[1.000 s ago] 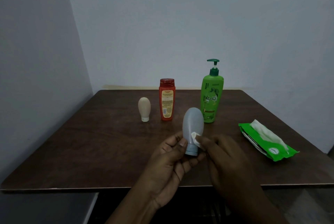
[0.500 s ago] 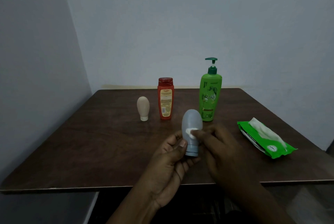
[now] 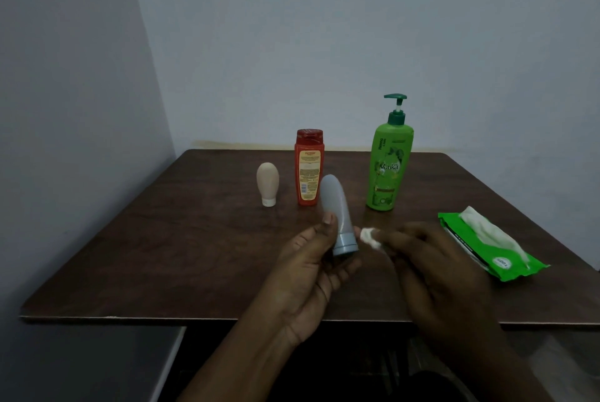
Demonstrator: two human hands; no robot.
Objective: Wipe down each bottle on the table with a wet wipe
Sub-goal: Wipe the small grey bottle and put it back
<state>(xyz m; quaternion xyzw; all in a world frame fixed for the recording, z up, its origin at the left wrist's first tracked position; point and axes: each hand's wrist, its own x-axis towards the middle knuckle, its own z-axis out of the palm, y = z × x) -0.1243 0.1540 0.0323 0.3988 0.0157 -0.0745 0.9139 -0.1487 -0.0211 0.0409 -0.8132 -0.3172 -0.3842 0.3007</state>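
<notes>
My left hand [image 3: 311, 268] grips a grey squeeze bottle [image 3: 336, 206] near its cap, holding it cap-down and turned edge-on above the table. My right hand [image 3: 431, 265] pinches a small crumpled white wet wipe [image 3: 370, 237] just right of the bottle's cap, a little apart from it. On the dark wooden table [image 3: 194, 239] behind stand a small beige bottle [image 3: 268, 183], a red bottle [image 3: 309, 167] and a tall green pump bottle [image 3: 388, 161].
A green pack of wet wipes [image 3: 496, 245] lies at the right with a white wipe sticking out of its opening. The table sits in a corner, with walls at the left and back. Its front edge runs below my hands.
The wipe has come off the grey bottle's body and moved right, beside the cap. My left hand has turned the bottle so its narrow side faces me.
</notes>
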